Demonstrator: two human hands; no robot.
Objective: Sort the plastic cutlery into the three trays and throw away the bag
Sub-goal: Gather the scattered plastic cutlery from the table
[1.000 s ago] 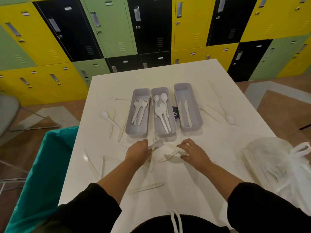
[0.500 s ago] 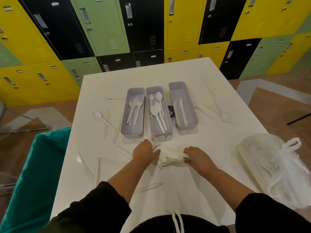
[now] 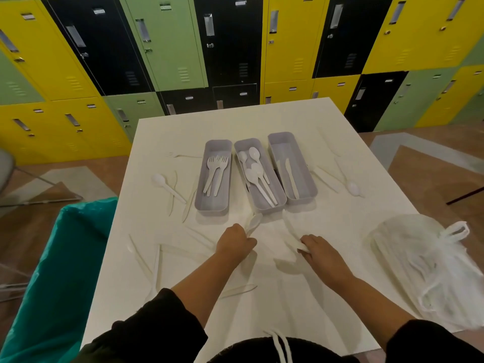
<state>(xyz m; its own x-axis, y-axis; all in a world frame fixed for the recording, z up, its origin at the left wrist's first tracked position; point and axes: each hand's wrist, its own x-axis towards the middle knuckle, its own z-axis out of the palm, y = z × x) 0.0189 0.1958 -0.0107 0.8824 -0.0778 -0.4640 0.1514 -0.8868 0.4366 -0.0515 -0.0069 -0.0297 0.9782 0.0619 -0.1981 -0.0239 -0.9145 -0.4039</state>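
Three grey trays stand side by side mid-table: the left tray [image 3: 212, 205] holds forks, the middle tray [image 3: 265, 206] spoons, the right tray [image 3: 305, 195] knives. My left hand [image 3: 234, 243] grips a white plastic spoon [image 3: 254, 222] just in front of the middle tray. My right hand [image 3: 318, 251] pinches a white plastic knife [image 3: 290, 227] that points up toward the trays. Loose white cutlery lies around: a spoon [image 3: 162, 183] at the left, a spoon [image 3: 353, 188] at the right, a knife [image 3: 239, 290] near me. A crumpled clear plastic bag [image 3: 429, 271] sits at the table's right edge.
A bin lined with a teal bag [image 3: 60, 271] stands against the table's left side. The white table [image 3: 235, 121] ends before a wall of yellow, green and black lockers [image 3: 235, 48]. Several knives [image 3: 157, 260] lie near the left edge.
My hands have drawn apart out of the small heap of cutlery. The left now holds a spoon and the right a knife, both lifted toward the trays.
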